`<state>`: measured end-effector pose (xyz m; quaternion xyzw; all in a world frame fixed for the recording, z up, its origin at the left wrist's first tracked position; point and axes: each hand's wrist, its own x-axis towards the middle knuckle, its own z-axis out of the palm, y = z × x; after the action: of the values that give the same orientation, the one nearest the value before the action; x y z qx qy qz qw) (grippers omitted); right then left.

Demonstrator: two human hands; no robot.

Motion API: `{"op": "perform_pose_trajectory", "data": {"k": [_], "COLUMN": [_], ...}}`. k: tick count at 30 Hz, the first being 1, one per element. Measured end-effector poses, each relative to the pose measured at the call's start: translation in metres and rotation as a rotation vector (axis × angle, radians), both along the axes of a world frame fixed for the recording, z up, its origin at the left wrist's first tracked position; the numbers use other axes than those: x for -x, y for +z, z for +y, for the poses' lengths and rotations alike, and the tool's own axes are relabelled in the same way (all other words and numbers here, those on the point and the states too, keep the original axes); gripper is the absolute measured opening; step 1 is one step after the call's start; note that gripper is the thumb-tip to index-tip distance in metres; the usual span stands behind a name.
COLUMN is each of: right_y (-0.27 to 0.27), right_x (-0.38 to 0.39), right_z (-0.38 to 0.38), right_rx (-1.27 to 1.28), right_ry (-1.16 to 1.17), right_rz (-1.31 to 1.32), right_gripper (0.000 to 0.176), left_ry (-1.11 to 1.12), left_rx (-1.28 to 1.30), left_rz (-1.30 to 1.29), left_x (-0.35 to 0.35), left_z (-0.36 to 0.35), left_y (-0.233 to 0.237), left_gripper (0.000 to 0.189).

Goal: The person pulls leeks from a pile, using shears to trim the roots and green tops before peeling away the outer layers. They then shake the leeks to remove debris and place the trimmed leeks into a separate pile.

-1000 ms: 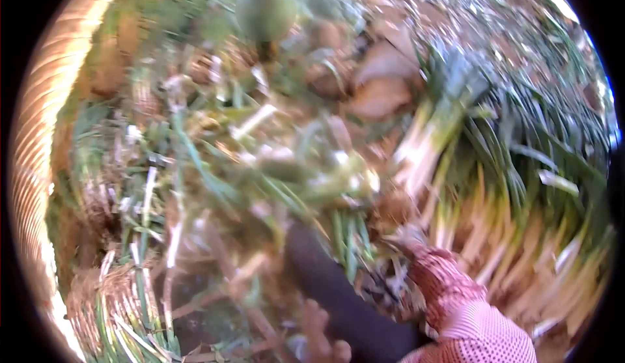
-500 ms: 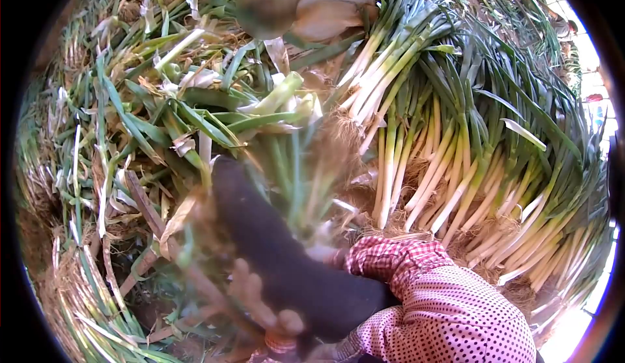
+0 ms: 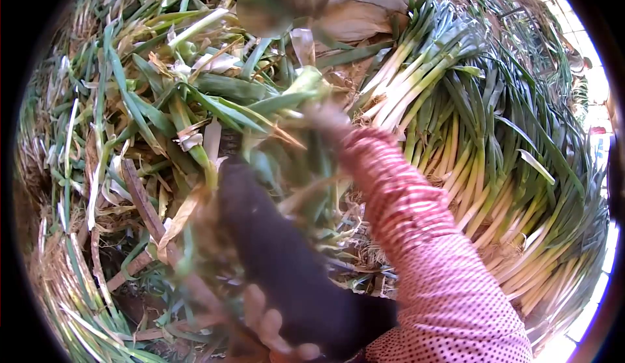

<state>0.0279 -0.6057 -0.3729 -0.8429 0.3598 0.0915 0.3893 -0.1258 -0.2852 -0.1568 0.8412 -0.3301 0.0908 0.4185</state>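
Red-checked sleeve [image 3: 410, 200] angles far, blurred right hand [image 3: 329, 119] beside loose leaves [image 3: 224, 108] left of heaped leeks [image 3: 482, 145], left hand [image 3: 268, 324] curled near, both grips beyond my telling; I judge it a reach, needing sure finger placement next.

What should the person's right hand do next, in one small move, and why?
Probably grip the thick pale-green stalk: the right hand appears right beside it, and it lies among loose leaves, apart from the aligned pale-stemmed plants. The hand is blurred, so whether it already holds something is unclear.
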Motion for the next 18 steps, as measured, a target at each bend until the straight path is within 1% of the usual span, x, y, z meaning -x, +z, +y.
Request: {"op": "perform_pose_trajectory", "data": {"k": [1, 2, 3, 4, 5, 7, 8, 9, 10, 11, 12, 14, 16, 17, 18], "right_y": [-0.087, -0.17, -0.21, -0.247, -0.246, -0.226, -0.21, -0.185, -0.111, -0.026, 0.043, 0.069, 0.088, 0.087, 0.095], "right_x": [-0.001, -0.002, -0.006, -0.002, 0.003, 0.019, 0.026, 0.029, 0.037, 0.045, 0.068, 0.118, 0.174, 0.202, 0.233], "right_z": [0.039, 0.076, 0.111, 0.117, 0.127, 0.141, 0.144, 0.141, 0.12, 0.097, 0.078, 0.069, 0.07, 0.072, 0.078], "right_rx": [-0.313, -0.71, -1.067, -0.935, -0.808, -0.544, -0.405, -0.256, -0.449, -0.59, -0.436, -0.031, 0.085, 0.017, 0.057], "right_ry": [-0.056, -0.152, -0.23, -0.092, 0.04, 0.268, 0.373, 0.481, 0.294, 0.074, 0.156, 0.366, 0.49, 0.587, 0.635], "right_rz": [-0.208, -0.414, -0.543, -0.46, -0.375, -0.203, -0.119, -0.033, 0.169, 0.366, 0.351, 0.307, 0.418, 0.452, 0.399], "right_gripper": [0.056, 0.063, 0.07, 0.067, 0.065, 0.063, 0.063, 0.063, 0.07, 0.079, 0.089, 0.084, 0.067, 0.058, 0.051], "left_ry": [0.013, 0.032, 0.062, 0.123, 0.189, 0.285, 0.309, 0.286, 0.263, 0.239, 0.215, 0.179, 0.154, 0.143, 0.133], "left_rx": [0.02, 0.044, 0.085, 0.177, 0.256, 0.412, 0.437, 0.387, 0.336, 0.283, 0.23, 0.11, -0.019, -0.089, -0.157], "left_rz": [-0.004, -0.01, -0.021, -0.044, -0.071, -0.102, -0.098, -0.058, -0.02, 0.004, 0.027, 0.037, 0.042, 0.042, 0.039], "left_x": [0.002, 0.001, 0.002, 0.006, 0.01, 0.017, 0.018, 0.018, 0.019, 0.018, 0.018, 0.022, 0.035, 0.043, 0.051], "left_z": [-0.001, -0.003, -0.007, -0.019, -0.029, -0.043, -0.046, -0.036, -0.026, -0.021, -0.015, -0.012, -0.007, -0.002, 0.002], "left_y": [0.0, -0.002, -0.007, -0.016, -0.022, -0.031, -0.03, -0.029, -0.027, -0.022, -0.017, 0.002, 0.024, 0.034, 0.043], "left_gripper": [0.075, 0.075, 0.075, 0.075, 0.075, 0.075, 0.076, 0.076, 0.078, 0.077, 0.076, 0.07, 0.065, 0.062, 0.06]}}
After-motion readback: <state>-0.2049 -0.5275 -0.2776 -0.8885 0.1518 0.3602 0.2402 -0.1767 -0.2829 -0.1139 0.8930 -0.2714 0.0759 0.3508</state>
